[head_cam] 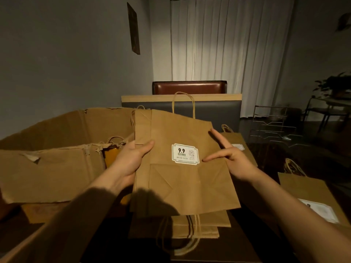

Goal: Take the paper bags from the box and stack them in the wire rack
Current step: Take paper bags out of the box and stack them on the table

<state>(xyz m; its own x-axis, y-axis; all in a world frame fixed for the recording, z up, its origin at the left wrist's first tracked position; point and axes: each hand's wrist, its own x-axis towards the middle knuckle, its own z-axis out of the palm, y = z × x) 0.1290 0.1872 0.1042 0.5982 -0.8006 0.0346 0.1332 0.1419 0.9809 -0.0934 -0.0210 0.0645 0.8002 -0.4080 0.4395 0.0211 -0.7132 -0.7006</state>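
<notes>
From the head camera, the only view we have, we see a flat-folded brown paper bag (182, 162) held up in front of us, between the open cardboard box (57, 149) on our left and the wire rack (273, 126) standing well off to the right on the dark table (266, 162). Our left hand (131, 160) grips the bag's left edge, thumb laid across the front face and the other fingers hidden behind the paper, so we pinch it. Our right hand (229, 158) lies against the right edge with fingers straight and slightly apart, thumb pointing toward the white label (185, 154); it seems to steady the sheet more than clasp it. The bag's twisted paper handles (183, 103) stand up above its top edge. More bags lie about: one flat behind the right hand (239, 147), one at the lower right (313, 194), and a small pile beneath the held bag (199, 224); further handles poke up inside the box. We judge the bag to be very light and fairly stiff while folded, yet easy to crease or tear at the edges, and likely to sag if held by one corner. The side edges near the middle look the best hold, or the handles for carrying; a flat two-sided hold should keep it straight for sliding into the rack.
</notes>
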